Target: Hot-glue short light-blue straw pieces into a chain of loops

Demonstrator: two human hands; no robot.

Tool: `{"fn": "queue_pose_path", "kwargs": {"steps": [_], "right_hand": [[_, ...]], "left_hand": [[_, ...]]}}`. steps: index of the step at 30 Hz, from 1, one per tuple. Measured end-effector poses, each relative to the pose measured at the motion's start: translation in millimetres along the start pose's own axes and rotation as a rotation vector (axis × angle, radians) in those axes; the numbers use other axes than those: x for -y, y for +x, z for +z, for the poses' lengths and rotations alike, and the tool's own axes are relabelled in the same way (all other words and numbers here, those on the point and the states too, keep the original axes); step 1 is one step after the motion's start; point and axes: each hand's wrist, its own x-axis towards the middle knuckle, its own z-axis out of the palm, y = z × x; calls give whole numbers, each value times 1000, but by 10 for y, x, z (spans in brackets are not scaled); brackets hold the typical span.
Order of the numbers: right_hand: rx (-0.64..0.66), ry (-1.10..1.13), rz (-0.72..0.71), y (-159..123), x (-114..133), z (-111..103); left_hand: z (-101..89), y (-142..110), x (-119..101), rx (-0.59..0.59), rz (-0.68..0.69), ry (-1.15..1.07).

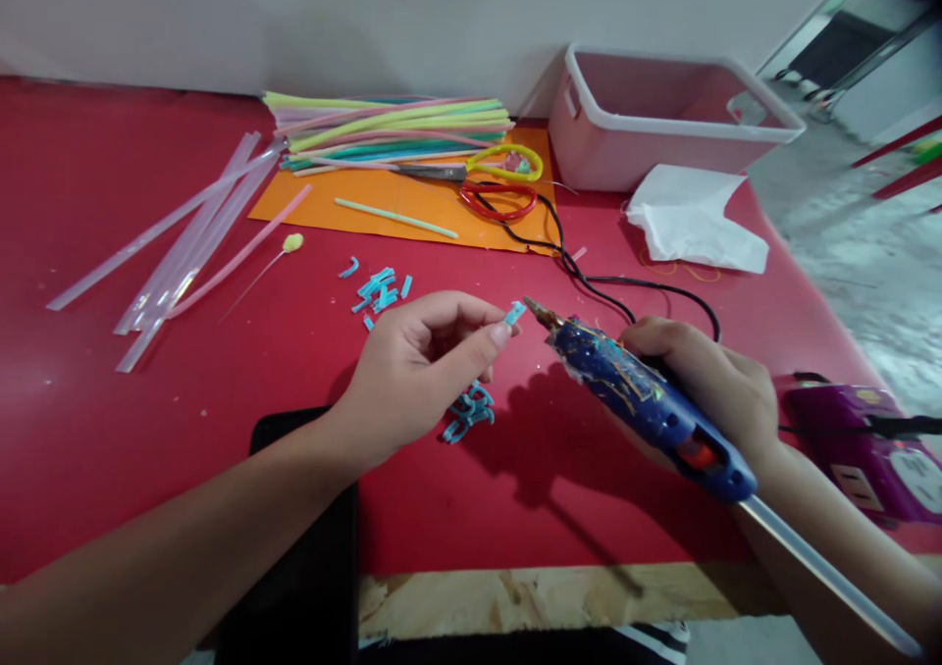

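Note:
Between the thumb and fingertips of my left hand (pixel 434 366) is a short blue pipe cleaner piece (pixel 514 313). My right hand (pixel 703 390) is wrapped round a worn blue glue gun (pixel 625 376), its nozzle pointing left, very close to the blue piece; whether they touch I cannot tell. A clear glue stick (pixel 824 572) sticks out of the gun's back end. Beyond my left hand lie several cut blue pieces (pixel 383 290). Several curled blue pieces (pixel 469 414) sit just below that hand, partly covered by it.
Pipe cleaners (pixel 397 126) and scissors (pixel 500 179) rest on an orange sheet (pixel 309 212). Glue sticks (pixel 198 229) lie left, near a yellow-tipped wire (pixel 292 242). A plastic bin (pixel 662 135), white cloth (pixel 692 219), black cord (pixel 610 287), purple power strip (pixel 854 449) and black tablet-like object (pixel 294 557) are around.

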Motion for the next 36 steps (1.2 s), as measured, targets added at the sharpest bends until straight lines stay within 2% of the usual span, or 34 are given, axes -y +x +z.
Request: {"fn": "queue_pose_path", "kwargs": {"steps": [18, 28, 36], "right_hand": [[70, 93, -91, 27, -5, 15], [96, 171, -77, 17, -16, 2], [84, 143, -77, 3, -23, 6]], "left_hand": [[2, 0, -19, -3, -5, 16], [1, -1, -11, -4, -7, 31], [2, -3, -7, -2, -1, 16]]}}
